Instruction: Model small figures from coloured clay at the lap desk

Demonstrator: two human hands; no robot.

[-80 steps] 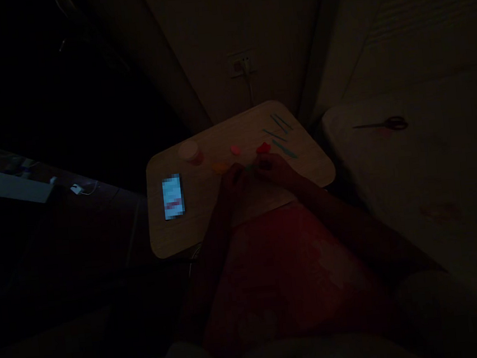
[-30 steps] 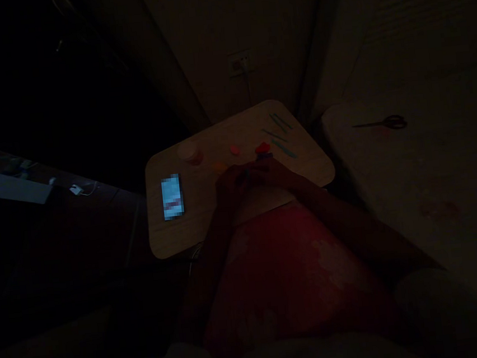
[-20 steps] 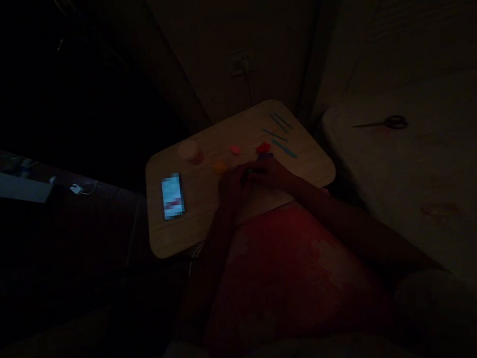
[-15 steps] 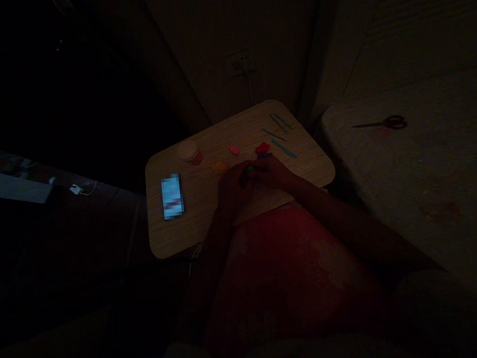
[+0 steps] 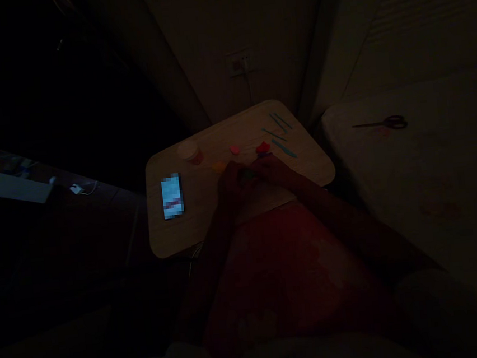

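Note:
In very dim light, my left hand (image 5: 231, 184) and my right hand (image 5: 275, 171) meet over the near side of a small wooden table (image 5: 207, 204). A lump of green modelling clay (image 5: 247, 173) shows between them, with the fingers of both hands closed around it. Just beyond my right hand lie a red piece (image 5: 263, 147) and a dark purple piece (image 5: 265, 154). An orange-yellow piece (image 5: 219, 167) rests beside my left fingertips. Farther back is a flat pink piece (image 5: 234, 150). Finger detail is mostly lost in shadow.
A lit phone (image 5: 172, 196) lies at the table's left, near a lidded tub (image 5: 189, 152). Several thin teal tools (image 5: 284, 148) lie at the right. Scissors (image 5: 383, 124) rest on a pale surface beyond. A wall socket (image 5: 240, 63) holds a plugged cable.
My hands have shifted slightly around the green clay, and more of it shows between the fingers. Objects on the table stay where they were.

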